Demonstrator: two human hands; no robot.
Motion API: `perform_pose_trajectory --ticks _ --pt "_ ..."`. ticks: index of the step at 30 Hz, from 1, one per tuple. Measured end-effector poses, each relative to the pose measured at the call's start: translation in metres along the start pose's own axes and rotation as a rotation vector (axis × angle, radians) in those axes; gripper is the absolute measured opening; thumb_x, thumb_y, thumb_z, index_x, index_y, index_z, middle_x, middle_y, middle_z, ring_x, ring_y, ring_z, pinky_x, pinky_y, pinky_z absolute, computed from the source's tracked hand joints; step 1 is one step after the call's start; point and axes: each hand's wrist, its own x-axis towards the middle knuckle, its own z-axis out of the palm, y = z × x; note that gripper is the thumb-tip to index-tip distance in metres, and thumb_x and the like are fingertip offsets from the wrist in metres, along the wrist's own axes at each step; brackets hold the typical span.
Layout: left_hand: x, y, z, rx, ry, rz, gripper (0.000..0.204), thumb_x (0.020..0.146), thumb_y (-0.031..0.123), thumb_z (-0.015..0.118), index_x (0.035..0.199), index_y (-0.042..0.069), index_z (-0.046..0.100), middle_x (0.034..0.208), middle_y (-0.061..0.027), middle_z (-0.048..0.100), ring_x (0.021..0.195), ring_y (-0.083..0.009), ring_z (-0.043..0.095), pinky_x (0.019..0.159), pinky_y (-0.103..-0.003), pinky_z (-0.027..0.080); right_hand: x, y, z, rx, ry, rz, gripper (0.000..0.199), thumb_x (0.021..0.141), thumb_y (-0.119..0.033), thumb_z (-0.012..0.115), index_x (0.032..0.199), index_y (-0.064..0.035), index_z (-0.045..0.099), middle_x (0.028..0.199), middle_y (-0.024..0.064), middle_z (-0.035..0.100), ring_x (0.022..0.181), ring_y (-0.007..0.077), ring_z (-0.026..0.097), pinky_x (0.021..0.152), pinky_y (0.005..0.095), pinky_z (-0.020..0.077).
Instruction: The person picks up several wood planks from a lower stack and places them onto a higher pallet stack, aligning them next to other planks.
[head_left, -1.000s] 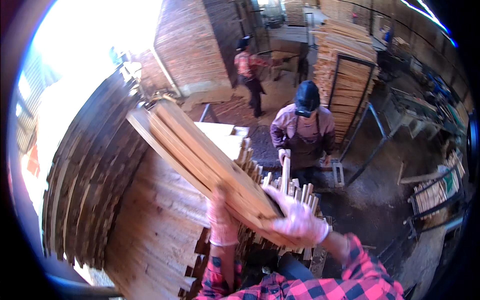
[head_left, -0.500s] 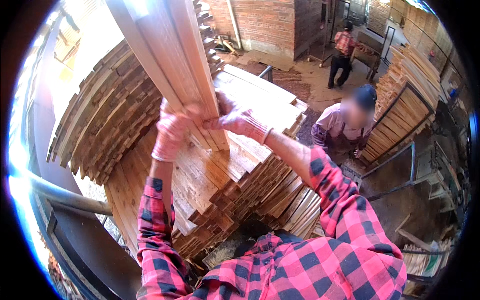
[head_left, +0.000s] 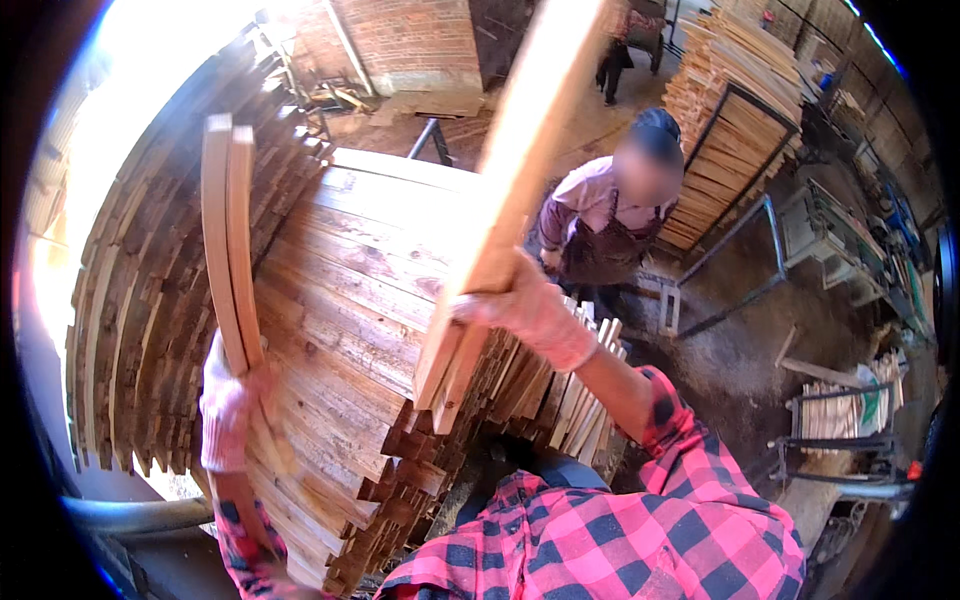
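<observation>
My left hand (head_left: 236,395), in a pale pink work glove, is closed around two narrow wooden slats (head_left: 228,240) that stand up from it side by side. On the right, my right hand (head_left: 520,305), gloved alike, grips a couple of long wooden boards (head_left: 500,215), whose lower ends jut out below the fingers and whose far ends slant up past the top of the view. Between and beneath both hands lies a broad stack of planks (head_left: 350,270), its stepped ends facing me. Some fingers of each hand are hidden behind the wood.
Another tall stack of slats (head_left: 165,230) rises at the left. A co-worker in an apron (head_left: 610,210) stands beyond my right hand, with a framed rack of boards (head_left: 725,150) behind. A metal pipe (head_left: 140,514) crosses the lower left; loose strips (head_left: 590,390) lie below my right forearm.
The boards held together in both hands are now split into two bundles. My left hand has moved left and down with two slats; the right bundle has tilted rightward. The view has turned.
</observation>
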Motion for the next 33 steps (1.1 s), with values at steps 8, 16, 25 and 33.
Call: perform_pose_trajectory --ticks 8,16,25,33 --pt "-0.075 -0.134 -0.075 0.247 0.11 -0.296 0.063 0.053 0.006 0.085 0.11 0.003 0.057 0.096 -0.0065 0.064 0.084 -0.017 0.061 0.074 -0.035 0.055 -0.084 0.069 -0.115 0.081 0.588 0.226 0.054 0.087 -0.034 0.081 0.121 0.003 0.062 0.109 0.0099 0.068 0.101 0.0194 0.067 0.092 0.0321 0.0555" --pt "-0.124 -0.198 -0.056 0.577 -0.01 -0.327 0.085 0.058 0.019 0.093 0.128 -0.002 0.049 0.118 -0.0171 0.063 0.107 -0.0257 0.061 0.093 -0.038 0.051 -0.039 0.117 0.012 -0.271 0.265 0.585 0.059 0.08 -0.045 0.086 0.113 0.0019 0.071 0.106 0.0094 0.073 0.099 0.0171 0.067 0.089 0.0332 0.0544" --pt "-0.123 -0.219 -0.036 0.715 0.005 -0.319 0.095 0.057 0.022 0.093 0.137 -0.003 0.049 0.124 -0.0207 0.063 0.113 -0.0336 0.062 0.1 -0.041 0.05 -0.037 0.128 -0.018 -0.717 0.196 0.364 0.111 0.07 -0.05 0.088 0.15 0.0042 0.033 0.147 0.0232 0.048 0.139 0.032 0.046 0.116 0.0369 0.0354" --pt "-0.143 -0.239 -0.076 0.691 0.065 -0.374 0.085 0.052 0.023 0.091 0.129 0.006 0.059 0.122 -0.0174 0.066 0.113 -0.0363 0.063 0.096 -0.044 0.052 0.043 -0.001 -0.036 -1.507 -0.239 -0.284 0.068 0.065 -0.035 0.081 0.125 -0.0092 0.06 0.116 0.0177 0.061 0.11 0.0342 0.06 0.095 0.0445 0.0492"
